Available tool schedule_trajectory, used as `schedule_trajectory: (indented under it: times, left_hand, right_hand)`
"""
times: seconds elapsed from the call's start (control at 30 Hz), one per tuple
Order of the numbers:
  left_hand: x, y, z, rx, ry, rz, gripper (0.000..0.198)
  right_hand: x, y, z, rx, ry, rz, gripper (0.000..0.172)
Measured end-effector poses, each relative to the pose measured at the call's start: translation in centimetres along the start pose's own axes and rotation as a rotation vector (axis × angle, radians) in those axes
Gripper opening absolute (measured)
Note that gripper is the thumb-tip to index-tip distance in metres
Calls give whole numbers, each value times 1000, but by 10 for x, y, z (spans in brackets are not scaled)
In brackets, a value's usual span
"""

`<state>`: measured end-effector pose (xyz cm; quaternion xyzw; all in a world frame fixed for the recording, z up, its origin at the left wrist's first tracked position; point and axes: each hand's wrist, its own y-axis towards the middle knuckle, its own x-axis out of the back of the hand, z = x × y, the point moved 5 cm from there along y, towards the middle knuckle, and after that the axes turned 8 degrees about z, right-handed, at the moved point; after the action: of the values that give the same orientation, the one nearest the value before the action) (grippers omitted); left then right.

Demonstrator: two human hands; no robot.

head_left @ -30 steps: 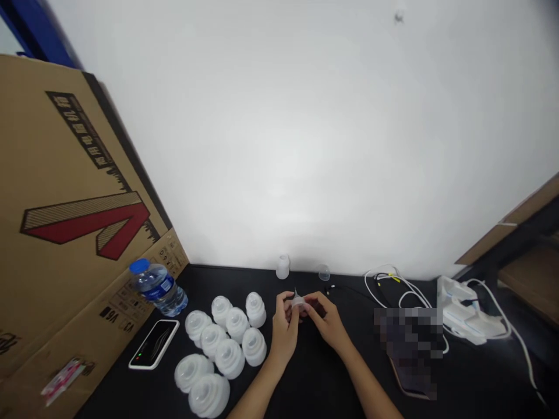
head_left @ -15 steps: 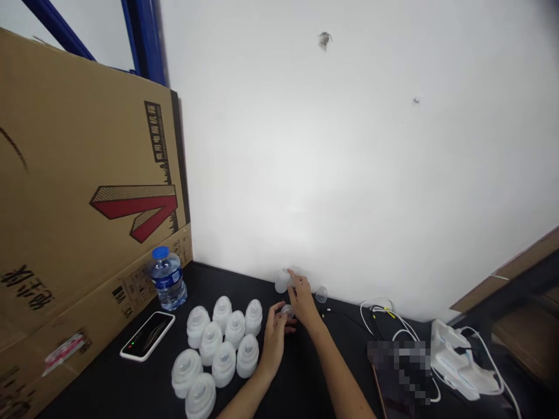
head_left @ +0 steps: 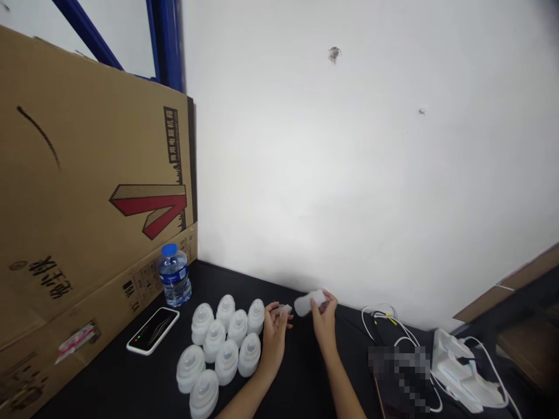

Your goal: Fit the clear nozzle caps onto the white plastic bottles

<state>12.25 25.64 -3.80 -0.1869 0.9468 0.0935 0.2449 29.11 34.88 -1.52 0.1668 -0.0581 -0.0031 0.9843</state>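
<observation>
On the black table, my left hand (head_left: 275, 333) grips a small clear plastic piece (head_left: 285, 309) between its fingers. My right hand (head_left: 324, 319) is closed on a translucent white bottle-shaped piece (head_left: 305, 304), tilted on its side above the table near the wall, its wide end toward my left hand. The two pieces are apart. Left of my left hand stand several white capped bottles (head_left: 226, 362) in a loose group, upright, with clear domed tops.
A water bottle with a blue cap (head_left: 174, 276) and a white-edged phone (head_left: 153, 330) are at the left, beside a large cardboard box (head_left: 96, 139). White cables (head_left: 406, 329), a white power strip (head_left: 465, 369) and a dark, partly pixelated device (head_left: 399, 384) lie at the right.
My right hand has lifted the translucent piece off the table and tilted it. My left hand has turned its clear piece. The view has shifted slightly left.
</observation>
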Motion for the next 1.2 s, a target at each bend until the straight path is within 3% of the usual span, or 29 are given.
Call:
schedule_trajectory:
  times: [0.13, 0.3, 0.4, 0.57, 0.77, 0.97, 1.07, 1.2]
  left_hand:
    - [-4, -2, 5, 50, -74, 32, 65]
    - [-5, -3, 6, 94, -105, 77, 72]
    - [-4, 0, 5, 114, -40, 114, 62]
    - [1, 1, 2, 84, 68, 173, 57]
    - [2, -2, -8, 105, 161, 247, 57]
    - [-3, -5, -10, 131, 151, 334, 61]
    - [-3, -6, -8, 141, 145, 337, 59]
    - [-2, -6, -7, 137, 252, 317, 58]
  right_hand:
    - [22, -27, -14, -190, 279, 47, 76]
    - [8, -49, 10, -97, 108, 341, 56]
    - [1, -57, 23, -68, 17, 359, 46]
    - [-8, -63, 29, -106, 73, 378, 47]
    - [-16, -70, 27, -361, 414, 364, 58]
    - [-22, -80, 32, -561, 734, 356, 58]
    - [-26, -81, 34, -556, 777, 371, 59]
    - [-31, -79, 42, -436, 746, 415, 67]
